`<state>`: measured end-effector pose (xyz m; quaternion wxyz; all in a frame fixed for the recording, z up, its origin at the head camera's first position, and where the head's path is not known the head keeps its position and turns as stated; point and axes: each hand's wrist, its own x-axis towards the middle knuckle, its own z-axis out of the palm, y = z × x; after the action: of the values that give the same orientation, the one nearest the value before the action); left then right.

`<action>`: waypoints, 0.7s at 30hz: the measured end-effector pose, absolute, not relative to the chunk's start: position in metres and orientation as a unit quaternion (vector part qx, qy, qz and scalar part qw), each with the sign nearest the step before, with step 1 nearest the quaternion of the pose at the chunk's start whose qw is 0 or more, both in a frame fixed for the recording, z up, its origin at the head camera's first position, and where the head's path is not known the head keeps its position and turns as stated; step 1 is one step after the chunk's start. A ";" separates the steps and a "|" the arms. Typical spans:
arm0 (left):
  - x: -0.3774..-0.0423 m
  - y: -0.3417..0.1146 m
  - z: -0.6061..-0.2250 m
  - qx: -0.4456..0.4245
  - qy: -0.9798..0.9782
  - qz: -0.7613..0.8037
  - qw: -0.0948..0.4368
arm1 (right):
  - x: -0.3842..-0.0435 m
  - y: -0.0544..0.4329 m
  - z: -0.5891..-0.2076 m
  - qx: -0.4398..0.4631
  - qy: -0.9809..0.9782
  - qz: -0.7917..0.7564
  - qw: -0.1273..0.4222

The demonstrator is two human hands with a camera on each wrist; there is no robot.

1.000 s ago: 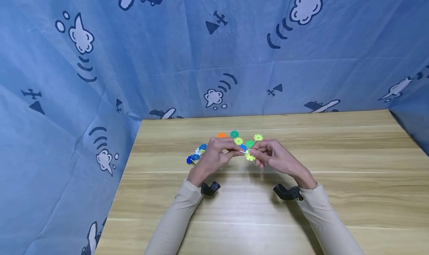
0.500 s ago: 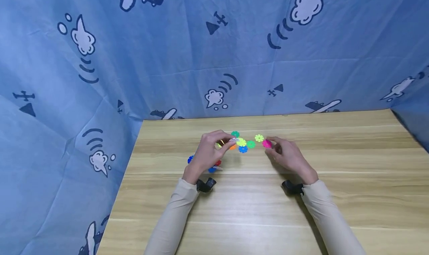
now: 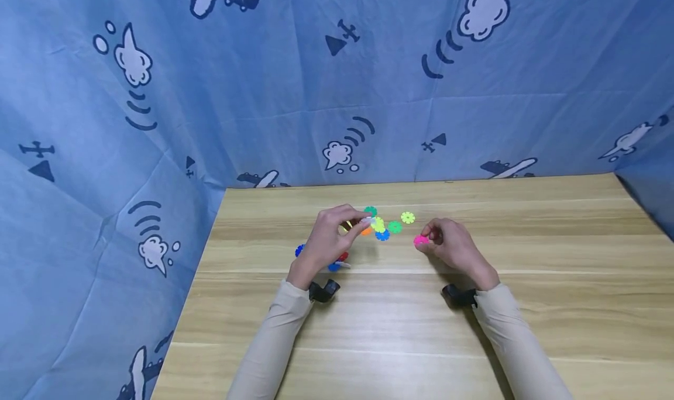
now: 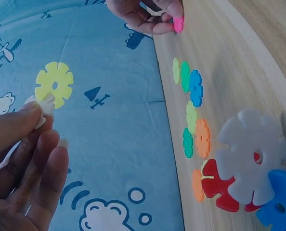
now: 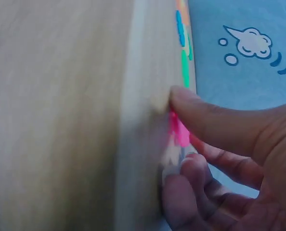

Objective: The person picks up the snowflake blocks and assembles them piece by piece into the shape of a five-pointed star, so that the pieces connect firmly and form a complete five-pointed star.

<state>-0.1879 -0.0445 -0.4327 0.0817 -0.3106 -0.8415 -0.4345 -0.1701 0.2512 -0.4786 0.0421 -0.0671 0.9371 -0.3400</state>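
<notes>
My left hand (image 3: pixel 333 236) pinches a white snowflake disc (image 4: pixel 47 104) between thumb and fingers. Joined to this white piece is a yellow snowflake disc (image 4: pixel 62 76), sticking out beyond the fingertips, and the pair is held up off the table. To the right, my right hand (image 3: pixel 454 245) grips a pink snowflake disc (image 3: pixel 421 240) between thumb and fingers, low over the table. In the right wrist view the thumb and fingers partly cover the pink disc (image 5: pixel 182 131).
Loose discs lie between the hands: green (image 3: pixel 395 227), blue (image 3: pixel 382 235), yellow-green (image 3: pixel 408 217), dark green (image 3: pixel 371 211) and orange (image 4: pixel 203 138). Under the left forearm sits a cluster with a large white disc (image 4: pixel 237 149), red (image 4: pixel 216 185) and blue (image 4: pixel 282 190). A blue curtain (image 3: pixel 389 125) backs the table.
The hands were together at the white and yellow discs. The right hand moved away right, took the pink disc and drew it slightly nearer. The left hand shifted slightly left, keeping the joined pair.
</notes>
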 end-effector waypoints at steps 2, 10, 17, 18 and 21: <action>-0.187 -0.044 -0.432 -0.302 -0.845 -0.435 0.078 | -0.169 0.252 -0.476 -0.069 0.933 -0.351 0.052; -0.187 -0.043 -0.434 -0.287 -0.847 -0.441 0.070 | -0.167 0.245 -0.459 -0.089 0.919 -0.380 0.048; -0.186 -0.042 -0.434 -0.304 -0.837 -0.451 0.052 | -0.160 0.228 -0.433 -0.082 0.871 -0.483 0.045; -0.186 -0.042 -0.434 -0.309 -0.835 -0.453 0.049 | -0.158 0.226 -0.429 -0.084 0.863 -0.496 0.050; -0.185 -0.040 -0.435 -0.320 -0.830 -0.455 0.046 | -0.154 0.221 -0.421 -0.094 0.850 -0.514 0.062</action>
<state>-0.1853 -0.0398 -0.4351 0.0461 -0.3205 -0.8298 -0.4546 -0.1542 0.2214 -0.4208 0.0615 -0.0936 0.8504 -0.5142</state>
